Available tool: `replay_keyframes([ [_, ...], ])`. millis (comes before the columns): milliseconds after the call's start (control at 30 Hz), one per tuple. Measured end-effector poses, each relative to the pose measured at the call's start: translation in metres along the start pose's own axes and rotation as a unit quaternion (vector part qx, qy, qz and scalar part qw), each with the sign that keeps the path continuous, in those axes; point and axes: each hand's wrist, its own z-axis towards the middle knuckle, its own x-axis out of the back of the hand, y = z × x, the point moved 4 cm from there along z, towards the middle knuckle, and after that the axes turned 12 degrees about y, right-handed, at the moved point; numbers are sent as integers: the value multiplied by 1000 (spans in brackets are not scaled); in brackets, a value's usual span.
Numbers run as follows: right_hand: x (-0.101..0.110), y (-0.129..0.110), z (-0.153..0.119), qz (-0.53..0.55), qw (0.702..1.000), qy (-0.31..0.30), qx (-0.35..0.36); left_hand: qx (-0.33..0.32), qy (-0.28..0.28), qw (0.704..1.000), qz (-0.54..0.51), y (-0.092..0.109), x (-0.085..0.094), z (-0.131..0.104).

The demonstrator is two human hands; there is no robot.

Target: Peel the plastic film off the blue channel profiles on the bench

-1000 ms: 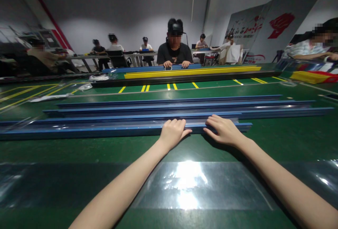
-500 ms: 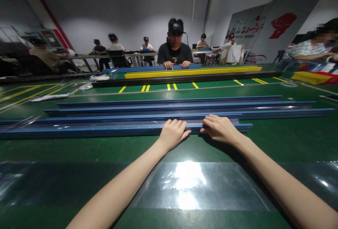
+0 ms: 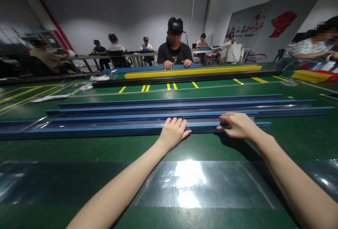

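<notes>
A long blue channel-shaped rail [image 3: 105,130] lies across the green table in front of me, with clear film in part of its trough. My left hand [image 3: 173,130] lies over the rail's near wall, fingers curled across the rim and thumb along the outer face. Further right, my right hand [image 3: 237,126] pinches the same rail a little short of its right end. Its fingertips are partly hidden by the hand itself. Just behind lies another blue rail [image 3: 285,111], and past it a thinner-looking blue rail [image 3: 132,101].
Clear plastic sheet [image 3: 224,183] covers the near table edge and reflects light. Further off lie a black rail [image 3: 211,77] and a yellow rail [image 3: 190,72]. Opposite sits a person [image 3: 174,54] with both hands on a blue rail. A yellow tray [image 3: 307,75] stands at right.
The nearest blue rail has slid to the right together with my right hand. My left hand has stayed in nearly the same place, so the gap between my hands is wider.
</notes>
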Motion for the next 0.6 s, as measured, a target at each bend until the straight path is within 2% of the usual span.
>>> replay_keyframes([
  [300,-2,-9,0,16,1000,4,21,23,-12,1000,-2,-1,-2,0],
  [400,-4,-22,2,27,998,36,32,26,-11,1000,-3,-1,-2,0],
  [600,-9,-53,8,18,989,108,102,23,-11,1000,-2,-1,-1,0],
])
